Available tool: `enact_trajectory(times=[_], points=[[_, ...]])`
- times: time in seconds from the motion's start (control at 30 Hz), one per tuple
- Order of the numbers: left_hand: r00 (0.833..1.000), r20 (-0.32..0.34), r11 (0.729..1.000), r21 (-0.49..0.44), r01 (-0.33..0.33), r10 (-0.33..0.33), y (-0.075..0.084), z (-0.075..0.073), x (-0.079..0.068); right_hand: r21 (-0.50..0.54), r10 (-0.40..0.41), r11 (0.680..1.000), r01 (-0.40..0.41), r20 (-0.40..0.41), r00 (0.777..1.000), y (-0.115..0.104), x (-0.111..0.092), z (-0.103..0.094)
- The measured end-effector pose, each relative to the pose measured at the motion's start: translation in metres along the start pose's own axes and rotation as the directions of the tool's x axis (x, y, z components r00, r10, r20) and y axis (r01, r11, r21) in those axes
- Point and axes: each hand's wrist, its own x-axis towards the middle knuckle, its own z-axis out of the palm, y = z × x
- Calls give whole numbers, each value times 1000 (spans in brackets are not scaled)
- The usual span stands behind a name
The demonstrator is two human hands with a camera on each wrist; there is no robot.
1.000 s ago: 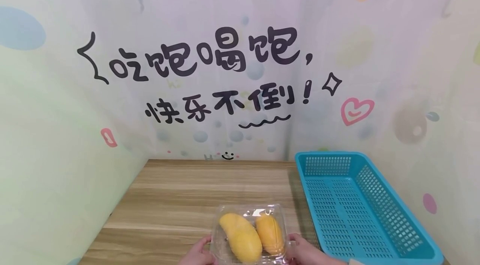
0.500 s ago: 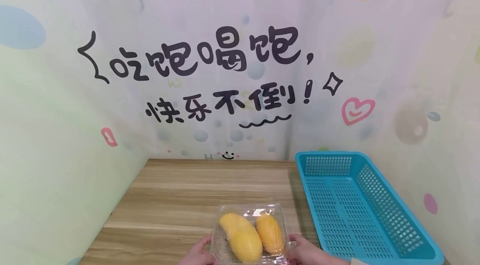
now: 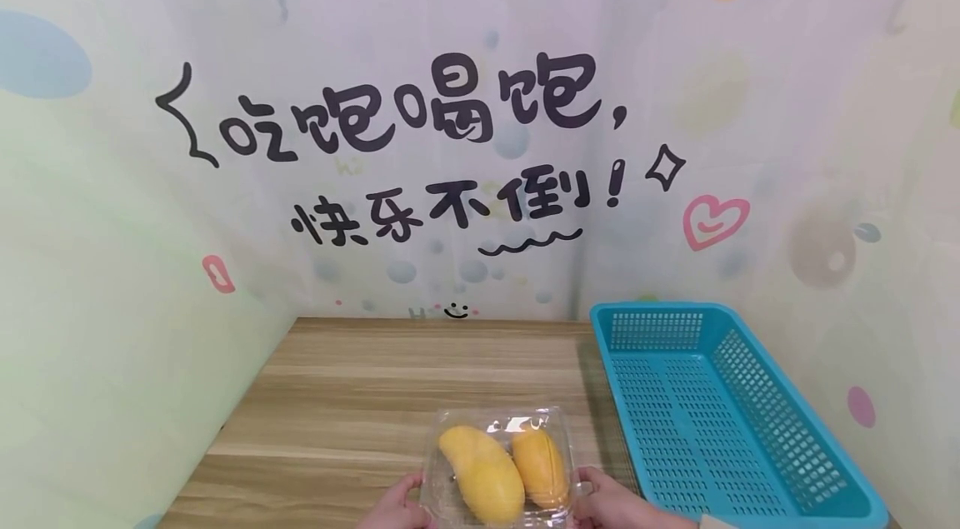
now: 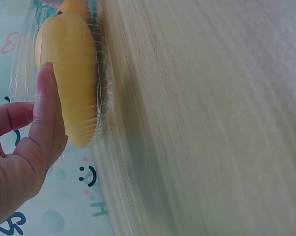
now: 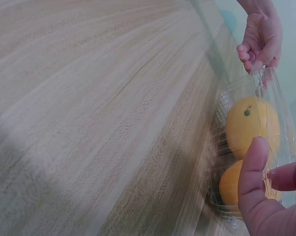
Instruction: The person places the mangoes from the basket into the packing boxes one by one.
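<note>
Two yellow mangoes point(image 3: 489, 486) lie inside a clear plastic clamshell container point(image 3: 441, 500) at the near edge of the head view. My left hand point(image 3: 397, 506) pinches its left edge between thumb and fingers. At the opposite edge, my right hand point(image 3: 611, 506) holds the container's rim. In the right wrist view, the thumb and a finger meet across that rim, with the mangoes point(image 5: 251, 125) visible through the plastic. The left wrist view shows one mango point(image 4: 72, 73) beside my left thumb. The container's near side is cut off in the head view.
A blue perforated plastic basket point(image 3: 628, 429) stands to the right, close to my right hand. Beneath lies a wood-grain table point(image 3: 322, 404). Patterned curtains with black lettering point(image 3: 457, 100) close off the back and sides.
</note>
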Motion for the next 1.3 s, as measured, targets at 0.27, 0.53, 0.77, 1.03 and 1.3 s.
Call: enact_trajectory(times=[0.27,0.53,0.77,1.03,1.3], points=[[1000,-8,1000,-7,1,-1,-1,0,1,-20,-27,999,27,3,1000,3,2,-2],[1000,-9,1000,-19,0,0,-2,0,2,-24,-4,1000,4,18,1000,3,3,-4],[1000,3,1000,-28,-9,9,-1,-1,2,-30,-12,999,13,25,1000,3,3,-4],[1000,12,999,-29,-14,14,-1,-2,2,-62,-14,998,14,-4,1000,1,2,-2],[1000,-1,1000,-2,-18,18,1,-1,1,-80,-27,997,25,-19,999,0,0,0]])
